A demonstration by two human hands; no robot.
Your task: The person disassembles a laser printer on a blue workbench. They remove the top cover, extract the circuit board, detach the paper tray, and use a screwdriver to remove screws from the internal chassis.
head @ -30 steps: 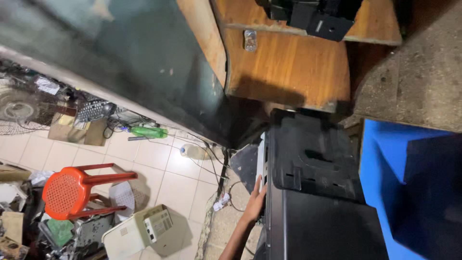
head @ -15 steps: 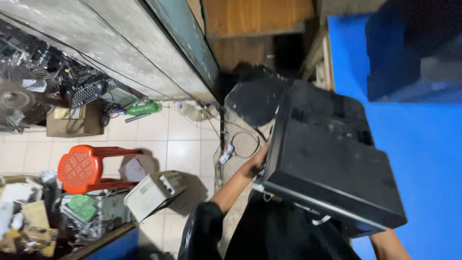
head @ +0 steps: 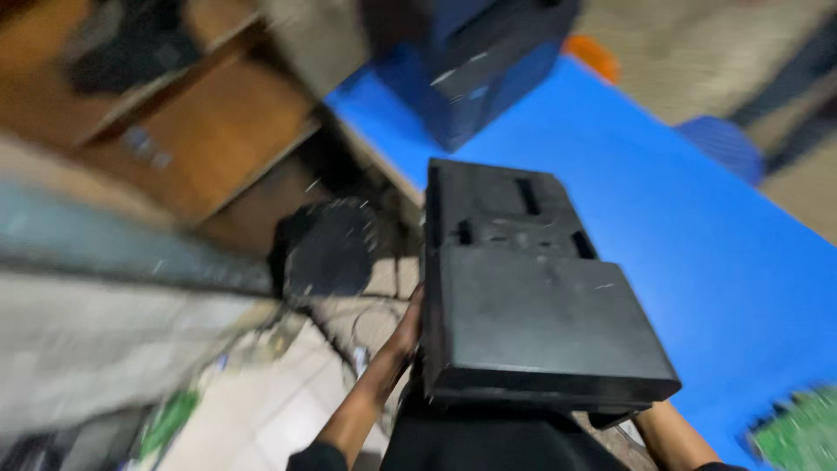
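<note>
Black printer gripped at its sides by left hand and right.

No packages, labels, signs or screens can be made out; the frame is heavily motion-blurred.

Nearest candidates, none confirmed:
- Large flat black plastic box-shaped device, centre frame, its casing plain matte with recessed slots; no sticker or display visible on the faces that show.
- Dark blue-black boxy unit, top centre, standing on the blue table; its surfaces are too blurred to tell whether it carries a label.
- Green flat piece at lower right corner, speckled, too smeared to tell what it is.
</note>
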